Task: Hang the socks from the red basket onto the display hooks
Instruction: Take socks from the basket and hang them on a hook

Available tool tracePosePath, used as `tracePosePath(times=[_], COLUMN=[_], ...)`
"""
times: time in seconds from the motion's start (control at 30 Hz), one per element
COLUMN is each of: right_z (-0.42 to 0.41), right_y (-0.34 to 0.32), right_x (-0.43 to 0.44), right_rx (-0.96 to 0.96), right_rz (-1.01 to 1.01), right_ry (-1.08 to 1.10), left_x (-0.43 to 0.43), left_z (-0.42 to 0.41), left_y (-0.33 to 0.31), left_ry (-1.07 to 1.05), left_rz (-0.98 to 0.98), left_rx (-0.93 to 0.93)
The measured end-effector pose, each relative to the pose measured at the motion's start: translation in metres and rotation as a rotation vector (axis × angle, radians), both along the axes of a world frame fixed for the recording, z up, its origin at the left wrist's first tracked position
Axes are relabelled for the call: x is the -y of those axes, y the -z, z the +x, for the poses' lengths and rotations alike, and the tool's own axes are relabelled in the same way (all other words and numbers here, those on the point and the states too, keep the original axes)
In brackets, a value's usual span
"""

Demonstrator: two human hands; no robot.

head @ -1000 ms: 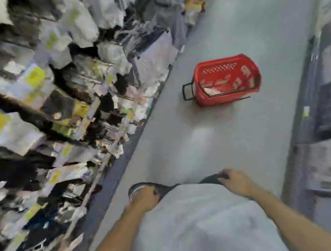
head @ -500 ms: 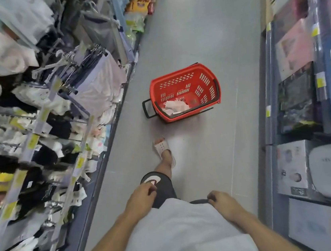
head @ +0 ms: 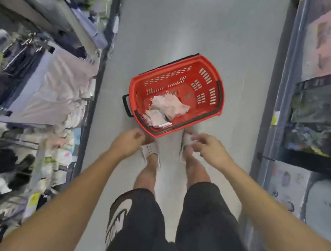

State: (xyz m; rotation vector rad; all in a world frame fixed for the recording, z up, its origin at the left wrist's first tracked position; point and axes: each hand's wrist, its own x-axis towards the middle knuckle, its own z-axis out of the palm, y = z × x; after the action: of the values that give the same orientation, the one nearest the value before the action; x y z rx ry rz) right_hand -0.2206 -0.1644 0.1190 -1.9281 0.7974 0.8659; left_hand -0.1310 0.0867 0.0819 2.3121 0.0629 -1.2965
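Observation:
The red basket [head: 175, 76] stands on the grey aisle floor right in front of my feet. A small heap of pale pink and white sock packs [head: 165, 109] lies in its near left corner. My left hand [head: 128, 141] hangs just short of the basket's near left rim, fingers loosely curled, holding nothing. My right hand [head: 209, 148] hovers below the near rim over my right foot, fingers also loosely curled and empty. The display hooks [head: 20, 53] with hanging socks and garments line the left side of the aisle.
Shelves with boxed goods [head: 316, 106] run along the right side. The grey floor [head: 200, 27] stretches ahead past the basket. My feet in white sandals [head: 150, 150] stand just short of the basket.
I have walked up to the basket, which now lies at my feet. Both hands have left my waist and stretched forward and down toward its near rim.

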Motion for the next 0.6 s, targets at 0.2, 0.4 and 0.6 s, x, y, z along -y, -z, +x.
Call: tracePosePath(times=[0.2, 0.4, 0.6], right_z=[0.094, 0.12, 0.147], right_y=[0.142, 0.28, 0.38], right_x=[0.019, 0.023, 0.002], right_rx=[-0.044, -0.094, -0.056], right_rz=[0.004, -0.109, -0.093], right_ry=[-0.266, -0.497, -0.491], left_x=[0.055, 0.095, 0.12], left_z=[0.045, 0.03, 0.047], left_y=[0.114, 0.232, 0.314], left_ry=[-0.308, -0.369, -0.644], left_rz=[-0.063, 0.053, 0.16], left_rx=[-0.037, -0.185, -0.149])
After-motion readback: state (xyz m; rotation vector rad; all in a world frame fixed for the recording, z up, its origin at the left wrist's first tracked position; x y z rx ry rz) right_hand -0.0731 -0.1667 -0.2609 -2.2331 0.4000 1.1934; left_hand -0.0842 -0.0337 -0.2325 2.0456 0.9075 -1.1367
